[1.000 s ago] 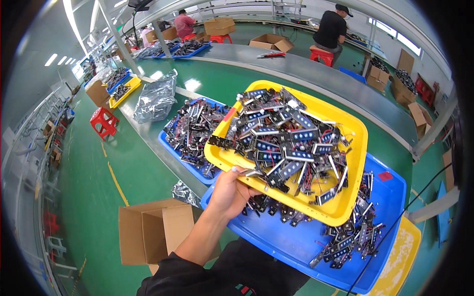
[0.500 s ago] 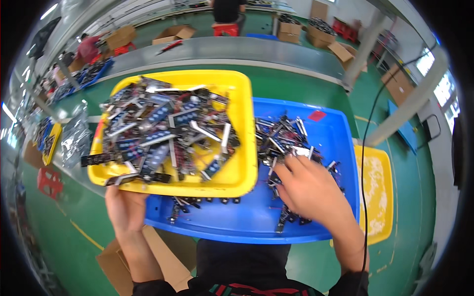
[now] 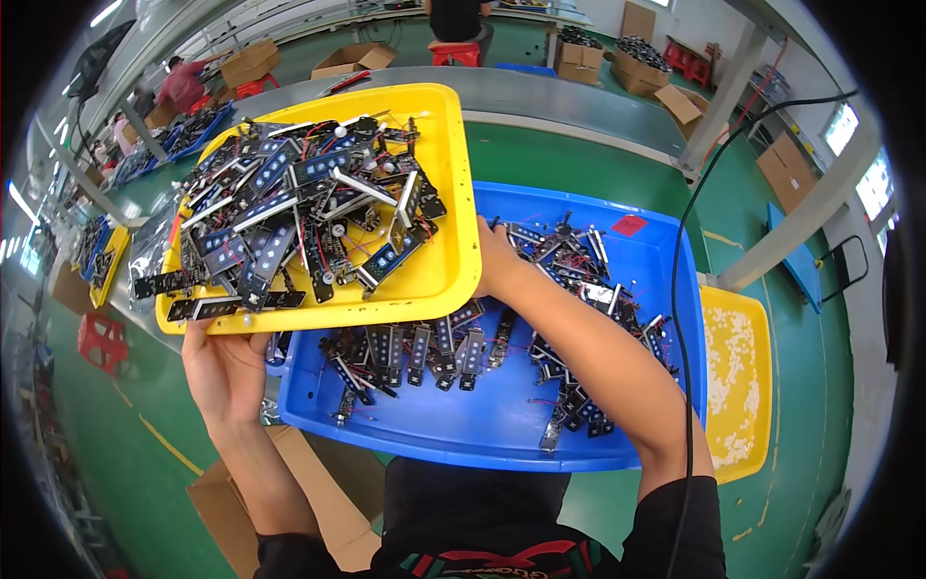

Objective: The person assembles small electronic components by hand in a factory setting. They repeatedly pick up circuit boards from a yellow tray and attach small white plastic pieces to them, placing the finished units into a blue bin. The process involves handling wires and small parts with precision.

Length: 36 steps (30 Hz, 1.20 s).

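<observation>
A yellow tray (image 3: 451,193) heaped with small dark circuit-board strips with white bars and thin red wires (image 3: 309,207) is held up, tilted, over a larger blue tray (image 3: 434,429). My left hand (image 3: 224,372) grips its near left edge from below, palm up, fingers partly hidden beneath it. At the tray's right edge is my right hand (image 3: 495,259), closed on the rim, with most of its fingers behind it. More of the same boards (image 3: 579,376) lie in the blue tray, in a row at the middle and in a pile at the right.
Another yellow tray (image 3: 738,386) with white bits stands low at the right. A black cable (image 3: 696,193) hangs down on that side. An open cardboard box (image 3: 299,482) sits below left, a red stool (image 3: 102,343) farther left. Behind runs a grey bench (image 3: 559,106); people sit beyond.
My right hand has left the boards in the blue tray and moved left to the yellow tray's edge. The yellow tray has risen and shifted slightly left, uncovering more boards below.
</observation>
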Tool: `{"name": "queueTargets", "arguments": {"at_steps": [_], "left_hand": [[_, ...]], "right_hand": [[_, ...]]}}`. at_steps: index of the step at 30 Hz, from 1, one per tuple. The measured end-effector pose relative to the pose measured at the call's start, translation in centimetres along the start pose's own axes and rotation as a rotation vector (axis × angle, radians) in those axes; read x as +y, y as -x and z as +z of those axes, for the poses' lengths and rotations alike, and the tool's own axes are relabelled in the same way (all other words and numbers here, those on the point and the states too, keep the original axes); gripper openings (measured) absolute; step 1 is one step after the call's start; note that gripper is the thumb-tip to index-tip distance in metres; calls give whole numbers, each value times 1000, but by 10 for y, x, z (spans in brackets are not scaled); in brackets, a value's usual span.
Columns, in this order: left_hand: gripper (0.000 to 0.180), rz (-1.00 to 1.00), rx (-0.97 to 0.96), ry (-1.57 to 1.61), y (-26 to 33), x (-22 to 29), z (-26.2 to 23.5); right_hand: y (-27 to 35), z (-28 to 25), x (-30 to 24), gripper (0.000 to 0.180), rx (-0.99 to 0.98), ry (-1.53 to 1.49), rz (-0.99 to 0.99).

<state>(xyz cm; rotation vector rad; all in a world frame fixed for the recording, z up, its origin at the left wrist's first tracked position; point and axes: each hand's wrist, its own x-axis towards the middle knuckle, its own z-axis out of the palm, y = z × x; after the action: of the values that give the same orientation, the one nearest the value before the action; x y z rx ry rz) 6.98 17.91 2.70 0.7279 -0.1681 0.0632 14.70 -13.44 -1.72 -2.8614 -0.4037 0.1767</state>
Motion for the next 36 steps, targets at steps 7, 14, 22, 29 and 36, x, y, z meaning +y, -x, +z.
{"name": "queueTargets", "arguments": {"at_steps": [7,14,22,29,36], "left_hand": [[26,29,-60,-80,6,13,-5],[27,36,-47,21,5,-2,-2],[25,16,25,55,-6,-33,10],[26,43,1,33,-13,-64,12],[26,4,-23,28,-11,-66,3]], "right_hand": [[35,5,-17,68,-199,-59,-210],[101,-15,-12,54,229,5,-375],[80,-19,114,60,178,-52,403],[83,3,58,61,52,-359,76],[107,-41,48,55,-60,-424,-72]]}}
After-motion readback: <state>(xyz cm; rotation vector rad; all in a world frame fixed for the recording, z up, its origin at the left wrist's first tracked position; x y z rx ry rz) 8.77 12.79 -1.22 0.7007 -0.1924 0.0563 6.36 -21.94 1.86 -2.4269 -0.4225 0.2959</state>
